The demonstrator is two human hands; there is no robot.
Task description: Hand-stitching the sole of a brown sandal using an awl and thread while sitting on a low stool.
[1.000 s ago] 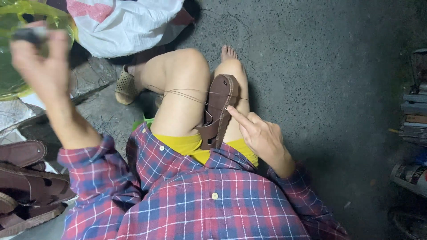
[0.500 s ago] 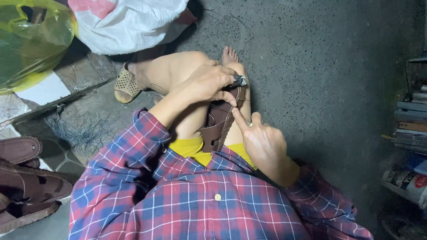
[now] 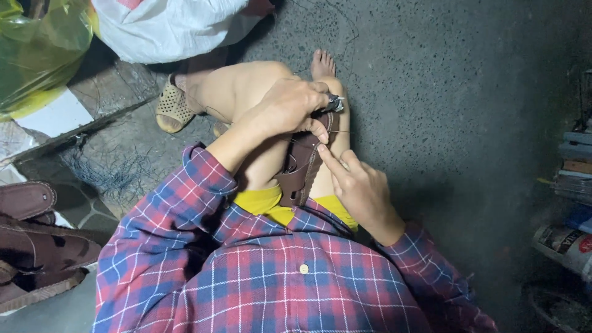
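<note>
A brown leather sandal lies upright between my bare knees. My left hand is closed around a small dark tool with a metal tip, pressed against the sandal's top edge. My right hand rests beside the sandal on my right thigh, its index finger stretched along the sandal's side. A thin thread runs from the sandal across my legs. I wear a red and blue plaid shirt and yellow shorts.
Several brown sandals are piled at the left. A tan perforated sandal is on my left foot. A white bag and a yellow plastic bag lie at the top left. Stacked items and a can stand at the right.
My left hand came down from high at the left, where it held a small object, to the top of the sandal. My right hand stayed beside the sandal.
</note>
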